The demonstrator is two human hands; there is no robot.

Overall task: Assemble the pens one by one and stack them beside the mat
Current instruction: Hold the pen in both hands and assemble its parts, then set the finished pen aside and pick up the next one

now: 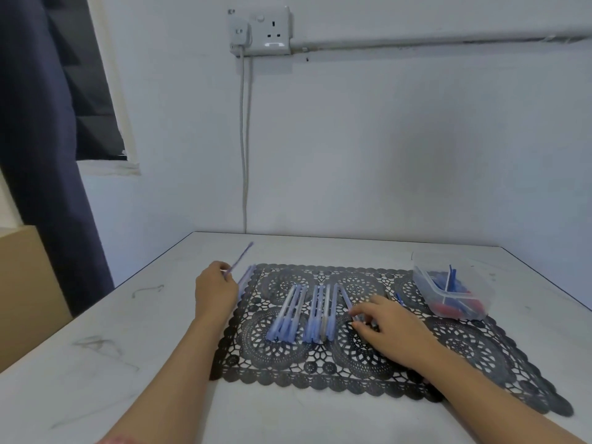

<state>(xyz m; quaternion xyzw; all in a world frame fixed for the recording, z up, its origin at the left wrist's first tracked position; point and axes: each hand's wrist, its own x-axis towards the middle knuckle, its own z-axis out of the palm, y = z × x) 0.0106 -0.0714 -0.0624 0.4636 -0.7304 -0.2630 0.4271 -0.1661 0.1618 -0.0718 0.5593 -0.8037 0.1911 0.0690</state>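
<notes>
A black lace mat (pixel 448 354) lies on the white table. Several clear-and-blue pen barrels (pixel 304 312) lie in two groups on its left half. My left hand (pixel 215 291) pinches one pen (pixel 238 259) at the mat's far left corner, the pen pointing up and away. A few pens (pixel 246 277) lie stacked beside that corner, just off the mat. My right hand (pixel 389 326) rests on the mat with its fingertips curled on the rightmost barrel (pixel 347 301).
A clear plastic tub (pixel 448 291) with blue and red pen parts stands at the mat's far right corner. A small blue piece (pixel 398 298) lies next to it. The wall, a socket and a hanging cable are behind the table.
</notes>
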